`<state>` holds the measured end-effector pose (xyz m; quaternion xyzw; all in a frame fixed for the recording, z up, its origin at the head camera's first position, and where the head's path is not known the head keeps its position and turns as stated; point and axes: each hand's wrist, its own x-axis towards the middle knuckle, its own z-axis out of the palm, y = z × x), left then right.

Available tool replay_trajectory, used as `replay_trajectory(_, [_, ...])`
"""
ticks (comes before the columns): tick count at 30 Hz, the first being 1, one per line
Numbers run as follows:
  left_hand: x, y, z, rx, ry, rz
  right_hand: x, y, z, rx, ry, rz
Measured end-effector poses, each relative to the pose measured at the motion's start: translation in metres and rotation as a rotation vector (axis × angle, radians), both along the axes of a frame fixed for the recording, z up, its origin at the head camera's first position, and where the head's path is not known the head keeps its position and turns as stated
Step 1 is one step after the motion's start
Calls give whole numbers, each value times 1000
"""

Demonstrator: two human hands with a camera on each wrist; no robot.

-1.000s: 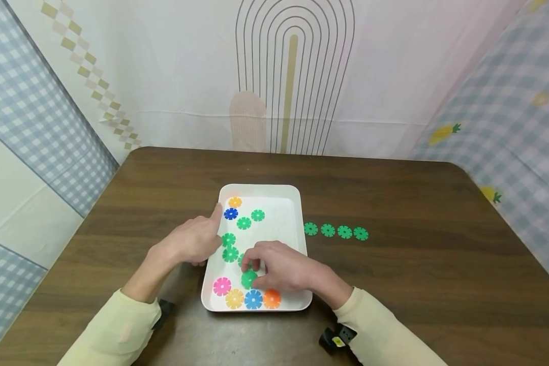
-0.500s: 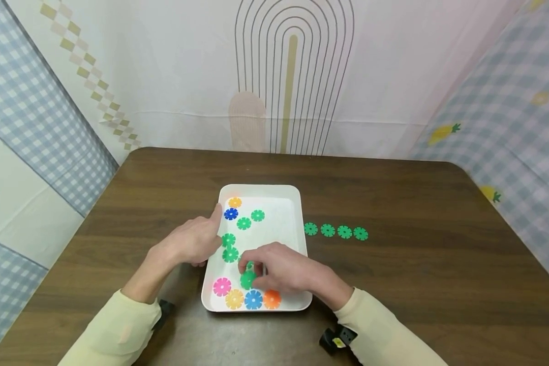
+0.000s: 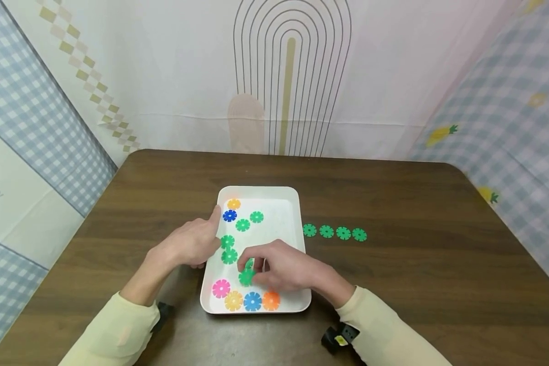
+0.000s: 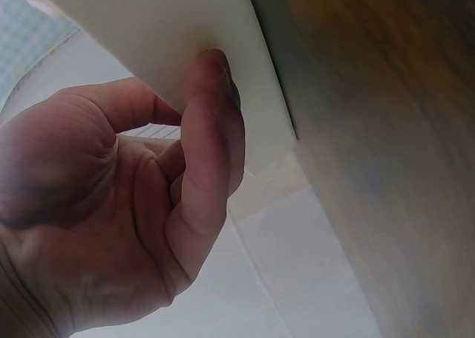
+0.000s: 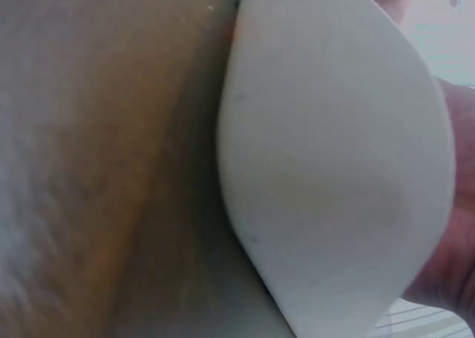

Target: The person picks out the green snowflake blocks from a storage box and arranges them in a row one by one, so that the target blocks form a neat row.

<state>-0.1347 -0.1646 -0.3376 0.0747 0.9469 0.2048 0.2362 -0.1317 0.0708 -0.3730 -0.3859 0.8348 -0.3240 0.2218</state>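
Note:
In the head view a white tray [image 3: 281, 213] holds notched plastic snowflake discs. My left hand [image 3: 189, 244] grips the tray's left rim; in the left wrist view its curled fingers [image 4: 211, 122] press the outer wall. My right hand [image 3: 283, 267] reaches over the tray's right side, pinching a green snowflake disc [image 3: 246, 277] between thumb and fingers. Partly hidden behind those fingers is another green disc [image 3: 249, 264]. Several more green discs [image 3: 229, 256] lie toward the tray's left and far side. In the right wrist view the tray's wall [image 5: 334, 145] hides most of the right hand.
Several green discs [image 3: 327, 232] form a row on the wooden table [image 3: 416, 264], right of the tray. Pink [image 3: 221, 288], yellow [image 3: 233, 301], blue [image 3: 252, 301] and orange [image 3: 271, 300] discs line the tray's near end. Dark blue [image 3: 230, 216] and orange-yellow [image 3: 234, 204] discs lie at its far left.
My right fingers have shifted slightly, and the green disc at them has moved a little away from the near edge. The left hand stays on the tray rim.

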Motion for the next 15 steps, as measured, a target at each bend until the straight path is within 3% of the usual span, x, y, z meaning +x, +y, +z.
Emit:
replay_trajectory(6, [2, -2, 0, 13, 0, 2, -4, 11, 11, -73, -72, -98])
replay_trajectory(15, [0, 0, -2, 10, -14, 12, -14, 42, 27, -144, -1, -267])
